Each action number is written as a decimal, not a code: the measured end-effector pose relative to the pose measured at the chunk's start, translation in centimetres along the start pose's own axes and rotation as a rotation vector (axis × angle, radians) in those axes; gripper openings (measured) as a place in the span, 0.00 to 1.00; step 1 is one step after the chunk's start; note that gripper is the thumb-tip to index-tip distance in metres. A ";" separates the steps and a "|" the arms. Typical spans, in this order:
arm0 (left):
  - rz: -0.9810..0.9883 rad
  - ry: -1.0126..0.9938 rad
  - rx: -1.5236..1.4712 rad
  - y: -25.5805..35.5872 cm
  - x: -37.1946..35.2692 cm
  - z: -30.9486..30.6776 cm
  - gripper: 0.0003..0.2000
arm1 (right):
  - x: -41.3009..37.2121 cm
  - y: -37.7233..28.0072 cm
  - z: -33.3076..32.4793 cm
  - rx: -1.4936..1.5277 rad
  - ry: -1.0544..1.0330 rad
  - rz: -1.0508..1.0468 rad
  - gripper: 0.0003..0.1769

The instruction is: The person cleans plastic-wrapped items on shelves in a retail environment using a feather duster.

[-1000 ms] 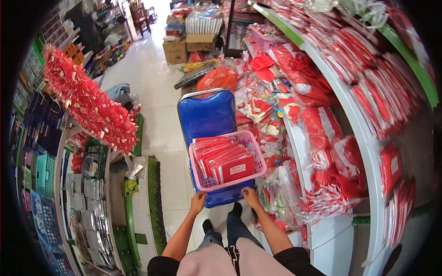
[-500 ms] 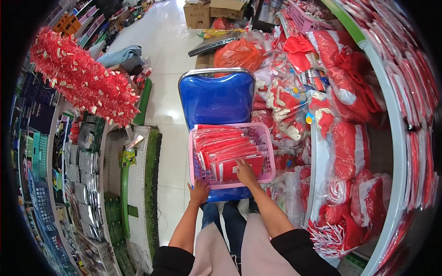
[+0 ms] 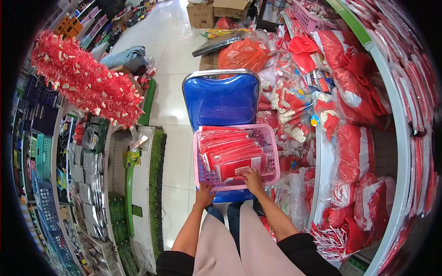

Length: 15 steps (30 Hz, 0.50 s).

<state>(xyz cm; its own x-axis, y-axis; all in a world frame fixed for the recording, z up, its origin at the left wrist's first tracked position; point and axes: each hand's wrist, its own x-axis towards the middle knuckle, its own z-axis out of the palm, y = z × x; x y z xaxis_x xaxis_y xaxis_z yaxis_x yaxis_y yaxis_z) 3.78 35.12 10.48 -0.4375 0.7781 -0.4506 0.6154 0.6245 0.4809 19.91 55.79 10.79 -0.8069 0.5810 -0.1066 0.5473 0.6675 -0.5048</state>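
Observation:
A pink basket (image 3: 277, 162) rests on the seat of a blue chair (image 3: 222, 99). Inside it, flat red packets (image 3: 225, 143) in clear plastic lie overlapped in a row, the nearest one with a white strip. At the basket's near left corner, my left hand (image 3: 205, 194) has its fingers bent over the rim. My right hand (image 3: 252, 180) is at the near side of the basket, its fingers closed on the lower edge of the nearest red packet; the fingertips are partly hard to make out.
Red tinsel (image 3: 87, 80) hangs at the upper left over shelves. Bagged red and white goods (image 3: 352, 152) fill the right shelf. An orange-red bag (image 3: 243, 54) and cardboard boxes (image 3: 200, 15) stand beyond the chair.
My right hand has drawn back from the top of the nearest packet to its lower edge. My left hand stays at the near left corner. The view has shifted slightly.

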 end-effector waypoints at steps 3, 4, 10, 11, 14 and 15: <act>0.002 -0.106 -0.031 0.6 0.5 -1.6 0.19 | -1.1 0.7 -1.4 0.307 0.269 0.105 0.14; 0.021 -0.103 -0.018 1.4 0.3 -2.7 0.19 | -1.1 0.8 -2.2 0.374 0.392 0.056 0.13; 0.182 -0.045 -0.426 6.4 3.2 -8.2 0.26 | -2.7 0.2 -10.5 1.011 0.543 0.351 0.12; 0.223 -0.061 -0.459 7.8 4.0 -9.4 0.26 | -3.4 -1.0 -12.8 1.103 0.641 0.376 0.12; 0.386 -0.126 -0.585 14.8 3.2 -15.0 0.25 | -6.4 -4.7 -18.5 1.399 0.924 0.328 0.14; 0.440 -0.176 -0.613 16.7 2.7 -16.5 0.25 | -7.6 -6.2 -20.4 1.454 0.952 0.332 0.14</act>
<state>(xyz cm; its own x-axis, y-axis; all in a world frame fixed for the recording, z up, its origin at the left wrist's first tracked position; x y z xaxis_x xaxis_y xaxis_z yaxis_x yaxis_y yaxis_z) 2.07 48.80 29.73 -0.0945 0.9730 -0.2104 0.2129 0.2263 0.9505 27.23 56.72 32.17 -0.0269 0.9909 -0.1316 -0.4028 -0.1312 -0.9058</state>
